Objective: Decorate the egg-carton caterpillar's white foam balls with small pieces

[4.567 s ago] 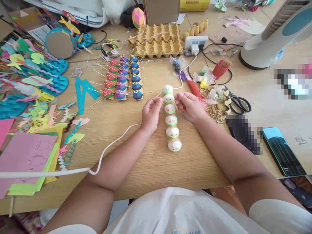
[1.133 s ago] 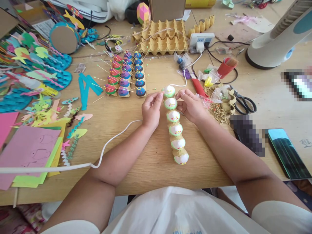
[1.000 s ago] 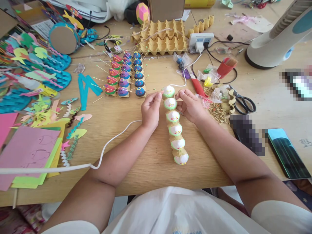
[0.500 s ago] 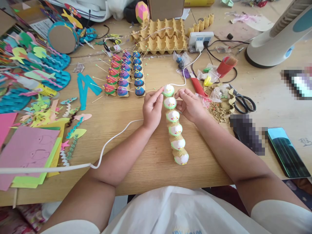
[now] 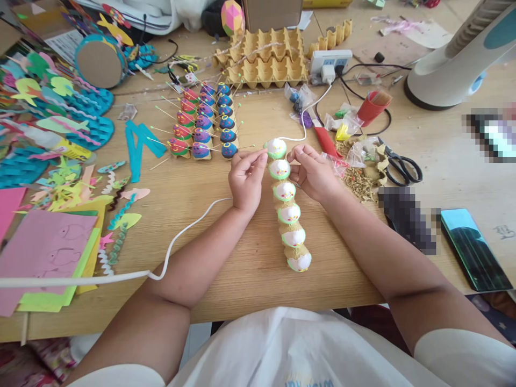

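Note:
A strip of egg carton (image 5: 286, 202) lies lengthwise before me. Its several bumps are capped with white, edged in light green, and carry tiny red and yellow bits. Left of the far end is my left hand (image 5: 246, 180), thumb and forefinger pinched close beside the farthest white bump (image 5: 275, 148). Whatever sits in that pinch is too small to make out. On the other side, my right hand (image 5: 312, 171) is curled with its fingertips together near the top two bumps. What it holds, if anything, is hidden.
Beyond my left hand stand painted egg-carton strips (image 5: 201, 126) with pins sticking out. Paper sheets (image 5: 60, 242) and cut-outs lie left. To the right are scissors (image 5: 401, 164), a red cup (image 5: 374, 110), a phone (image 5: 475, 247) and a lamp base (image 5: 433, 86). A white cable (image 5: 177, 231) crosses my left forearm.
My left hand has shifted slightly left, its fingertips drawing back a little from the farthest bump. My right hand and the strip stay almost where they were.

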Tool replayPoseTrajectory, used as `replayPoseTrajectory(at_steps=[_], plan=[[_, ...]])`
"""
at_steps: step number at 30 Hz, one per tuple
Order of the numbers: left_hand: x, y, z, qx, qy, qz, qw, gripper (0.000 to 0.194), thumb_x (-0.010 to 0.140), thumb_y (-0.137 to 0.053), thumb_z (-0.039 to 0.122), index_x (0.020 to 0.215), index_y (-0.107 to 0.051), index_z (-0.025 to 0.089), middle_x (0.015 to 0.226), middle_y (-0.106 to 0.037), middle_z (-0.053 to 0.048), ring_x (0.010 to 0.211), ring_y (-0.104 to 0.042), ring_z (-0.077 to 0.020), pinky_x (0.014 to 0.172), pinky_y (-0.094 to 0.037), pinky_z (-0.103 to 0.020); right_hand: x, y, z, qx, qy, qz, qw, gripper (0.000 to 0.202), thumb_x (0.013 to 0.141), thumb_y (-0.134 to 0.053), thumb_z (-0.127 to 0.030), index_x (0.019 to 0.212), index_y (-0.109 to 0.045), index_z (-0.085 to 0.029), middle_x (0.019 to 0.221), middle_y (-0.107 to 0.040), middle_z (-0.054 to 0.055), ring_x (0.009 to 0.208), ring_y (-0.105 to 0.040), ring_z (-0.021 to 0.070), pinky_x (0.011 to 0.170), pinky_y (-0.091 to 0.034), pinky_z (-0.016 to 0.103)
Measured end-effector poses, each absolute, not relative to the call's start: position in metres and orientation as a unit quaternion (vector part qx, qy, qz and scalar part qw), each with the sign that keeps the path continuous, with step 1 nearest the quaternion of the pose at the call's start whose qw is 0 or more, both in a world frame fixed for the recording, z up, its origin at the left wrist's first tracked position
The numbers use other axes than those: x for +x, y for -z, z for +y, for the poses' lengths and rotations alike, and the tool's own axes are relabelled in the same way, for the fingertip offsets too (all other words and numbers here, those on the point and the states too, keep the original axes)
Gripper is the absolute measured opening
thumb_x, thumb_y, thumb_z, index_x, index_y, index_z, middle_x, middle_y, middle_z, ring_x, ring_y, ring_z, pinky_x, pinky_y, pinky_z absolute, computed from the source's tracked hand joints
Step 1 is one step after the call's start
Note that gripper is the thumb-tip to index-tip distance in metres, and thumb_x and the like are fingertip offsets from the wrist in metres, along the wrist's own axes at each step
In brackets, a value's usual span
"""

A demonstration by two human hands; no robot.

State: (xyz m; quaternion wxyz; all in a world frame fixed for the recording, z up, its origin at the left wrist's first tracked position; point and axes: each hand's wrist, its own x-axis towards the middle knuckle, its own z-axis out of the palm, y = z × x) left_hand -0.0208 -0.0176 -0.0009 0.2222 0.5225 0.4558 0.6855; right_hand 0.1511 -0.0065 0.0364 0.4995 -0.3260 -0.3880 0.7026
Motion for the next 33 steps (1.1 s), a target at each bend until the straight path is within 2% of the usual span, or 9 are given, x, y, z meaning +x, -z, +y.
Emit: replayPoseTrajectory(at_steps=[5,15,20,24,33], plan=[[-0.0198,0.0026,-0.0175,0.526,-0.685,0.461,0.205,0.042,0.089,-0.08,0.067,0.101,-0.089,0.028,0.097,-0.065,-0.003,0.095,-0.066,-0.0149,0.092,-0.058,-0.029,0.1483,-0.0387,-0.0105,-0.323,-0.704,-0.396,0.493,0.037,0.091,-0.082,-0.047,0.088,-0.054,-0.022,0.087,-0.058,-0.006,0.062,-0.053,0.0044,0.05,-0.036,0.017],[-0.0195,0.0008,-0.0174,0.518,-0.696,0.451,0.208,0.039,0.086,-0.084,0.065,0.098,-0.087,0.028,0.096,-0.062,-0.002,0.09,-0.063,-0.0125,0.086,-0.055,-0.026,0.1468,-0.0396,-0.0133,-0.314,-0.712,-0.398,0.485,0.038,0.092,-0.082,-0.047,0.087,-0.054,-0.022,0.087,-0.058,-0.005,0.065,-0.054,0.0051,0.051,-0.037,0.016],[-0.0202,0.0018,-0.0174,0.513,-0.696,0.457,0.209,0.039,0.086,-0.085,0.062,0.099,-0.083,0.025,0.101,-0.067,-0.002,0.086,-0.062,-0.0117,0.078,-0.052,-0.024,0.1461,-0.0398,-0.014,-0.306,-0.716,-0.396,0.487,0.037,0.092,-0.083,-0.045,0.087,-0.054,-0.022,0.086,-0.057,-0.006,0.064,-0.053,0.0049,0.051,-0.037,0.016],[-0.0209,0.0038,-0.0167,0.497,-0.697,0.461,0.233,0.039,0.087,-0.086,0.059,0.1,-0.076,0.024,0.105,-0.07,-0.002,0.086,-0.062,-0.0119,0.079,-0.052,-0.024,0.1454,-0.0415,-0.0148,-0.31,-0.715,-0.393,0.488,0.037,0.092,-0.083,-0.046,0.087,-0.054,-0.022,0.085,-0.056,-0.006,0.064,-0.053,0.005,0.052,-0.037,0.016],[-0.0189,0.0015,-0.0169,0.483,-0.692,0.472,0.256,0.047,0.085,-0.083,0.068,0.097,-0.072,0.024,0.101,-0.069,-0.001,0.085,-0.062,-0.0118,0.083,-0.054,-0.025,0.1444,-0.0435,-0.0158,-0.319,-0.717,-0.394,0.478,0.038,0.092,-0.082,-0.047,0.087,-0.053,-0.023,0.085,-0.057,-0.006,0.064,-0.053,0.0056,0.051,-0.036,0.017]])
